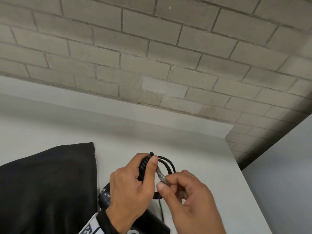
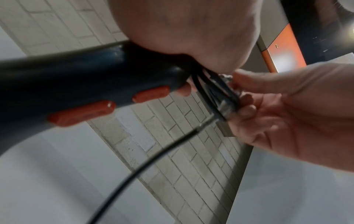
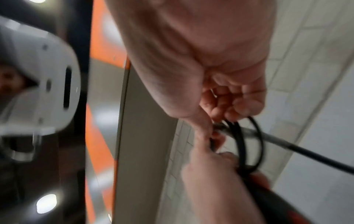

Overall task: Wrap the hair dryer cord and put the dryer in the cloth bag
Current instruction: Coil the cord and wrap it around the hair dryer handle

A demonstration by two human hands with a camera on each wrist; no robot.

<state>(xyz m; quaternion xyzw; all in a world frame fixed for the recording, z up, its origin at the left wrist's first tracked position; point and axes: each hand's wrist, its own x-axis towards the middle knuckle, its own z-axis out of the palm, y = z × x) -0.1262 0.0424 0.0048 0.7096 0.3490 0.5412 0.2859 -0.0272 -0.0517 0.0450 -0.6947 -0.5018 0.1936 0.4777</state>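
My left hand grips the end of the dark hair dryer's handle, which has orange buttons, together with the black coiled cord. Its thumb presses the loops against the handle. My right hand pinches a grey, taped stretch of the cord just right of the coil. In the right wrist view the cord loops hang below my curled right fingers. The dryer body shows under my left wrist. A black cloth bag lies flat at the left.
Everything sits on a white table against a grey brick wall. The table's right edge is close to my right hand. A loose run of cord trails down toward the table.
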